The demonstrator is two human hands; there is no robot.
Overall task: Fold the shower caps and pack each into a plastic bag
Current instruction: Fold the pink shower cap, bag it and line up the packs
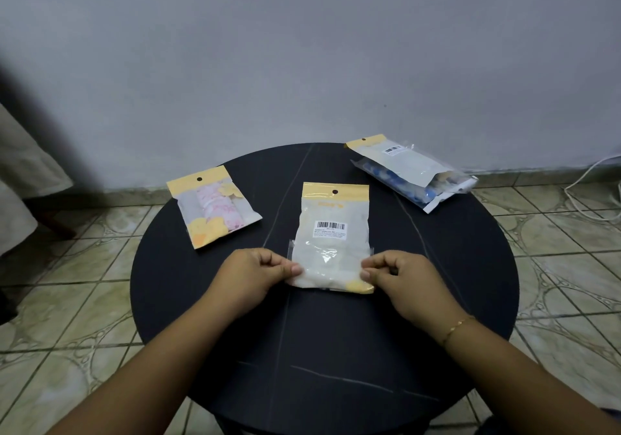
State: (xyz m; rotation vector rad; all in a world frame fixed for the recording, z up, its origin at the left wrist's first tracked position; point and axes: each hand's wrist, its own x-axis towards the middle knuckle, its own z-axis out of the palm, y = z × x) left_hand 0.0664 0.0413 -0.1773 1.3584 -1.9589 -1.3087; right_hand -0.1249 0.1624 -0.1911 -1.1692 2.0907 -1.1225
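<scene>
A clear plastic bag (332, 233) with a yellow header and a barcode label lies in the middle of the round black table (453, 266), a folded white shower cap inside it. My left hand (258, 271) pinches the bag's near left corner. My right hand (400, 275) pinches its near right corner. A second bag (215, 206) holding a pink patterned cap lies at the left. A third bag (410, 169) holding a blue cap lies at the far right, its open end toward the table's edge.
The table stands on a tiled floor (84, 300) close to a grey wall (302, 48). A white cable (591, 193) lies on the floor at the right. Pale fabric (20, 172) hangs at the left edge.
</scene>
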